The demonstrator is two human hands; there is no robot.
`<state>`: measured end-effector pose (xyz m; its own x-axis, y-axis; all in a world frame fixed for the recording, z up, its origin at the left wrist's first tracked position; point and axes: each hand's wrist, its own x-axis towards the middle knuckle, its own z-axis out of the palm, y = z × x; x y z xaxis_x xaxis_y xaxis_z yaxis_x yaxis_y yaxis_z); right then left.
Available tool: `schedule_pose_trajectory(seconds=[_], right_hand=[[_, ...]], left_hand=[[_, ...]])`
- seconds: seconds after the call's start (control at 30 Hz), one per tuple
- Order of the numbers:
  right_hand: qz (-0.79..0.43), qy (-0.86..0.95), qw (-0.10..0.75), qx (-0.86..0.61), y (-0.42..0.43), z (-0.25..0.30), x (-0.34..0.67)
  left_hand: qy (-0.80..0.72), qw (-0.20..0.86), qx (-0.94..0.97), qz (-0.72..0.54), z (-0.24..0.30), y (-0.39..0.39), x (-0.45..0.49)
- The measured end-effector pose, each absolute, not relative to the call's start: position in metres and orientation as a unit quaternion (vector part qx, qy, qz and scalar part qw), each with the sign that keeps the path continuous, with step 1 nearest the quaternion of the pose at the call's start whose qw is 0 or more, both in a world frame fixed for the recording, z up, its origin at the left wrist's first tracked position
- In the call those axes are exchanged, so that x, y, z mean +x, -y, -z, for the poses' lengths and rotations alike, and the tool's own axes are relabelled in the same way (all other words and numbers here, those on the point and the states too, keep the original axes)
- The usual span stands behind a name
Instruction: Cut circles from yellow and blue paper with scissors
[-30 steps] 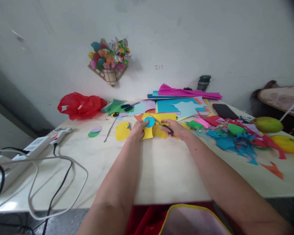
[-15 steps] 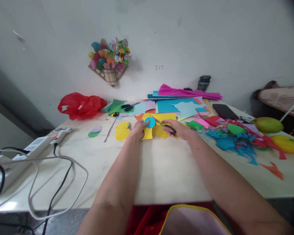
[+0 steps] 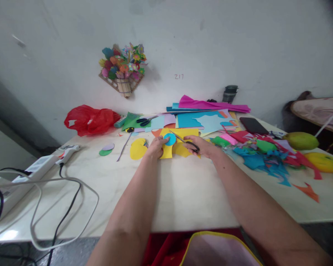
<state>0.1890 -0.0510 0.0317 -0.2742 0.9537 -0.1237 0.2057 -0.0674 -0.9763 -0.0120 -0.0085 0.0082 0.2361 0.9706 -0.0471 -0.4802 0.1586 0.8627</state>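
Observation:
My left hand [image 3: 156, 146] pinches a blue paper circle [image 3: 170, 139] flat against a piece of yellow paper [image 3: 166, 152], thumb on top. In my right hand [image 3: 200, 145] is a pair of scissors [image 3: 192, 146], fingers through the dark handles. Its blades point up and left, their tips near the top right of the blue circle. More yellow paper [image 3: 181, 149] with cut edges lies under the scissors. Left of my left hand rest several yellow rounded cutouts [image 3: 138, 149]. Farther left, a lilac circle [image 3: 108, 146] overlaps a green one [image 3: 106, 152].
Paper scraps [image 3: 268, 159] pile up on the right, by a phone [image 3: 254, 125] and two fruits [image 3: 301, 140]. Coloured sheets [image 3: 188, 119] and a second pair of scissors [image 3: 146, 120] lie at the back. A red plastic bag [image 3: 91, 120] and power strip [image 3: 34, 169] with cables are left.
The whole view shifts very slightly to the left. My hands, the scissors and the blue circle keep nearly the same positions.

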Motion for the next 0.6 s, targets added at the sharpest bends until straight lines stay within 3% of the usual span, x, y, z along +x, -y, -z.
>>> schedule_pose_trajectory(seconds=[0.6], right_hand=[[-0.529, 0.598, 0.332, -0.502, 0.0461, -0.0291, 0.1962]], left_hand=[[-0.305, 0.700, 0.399, -0.508, -0.0091, 0.0098, -0.0177]])
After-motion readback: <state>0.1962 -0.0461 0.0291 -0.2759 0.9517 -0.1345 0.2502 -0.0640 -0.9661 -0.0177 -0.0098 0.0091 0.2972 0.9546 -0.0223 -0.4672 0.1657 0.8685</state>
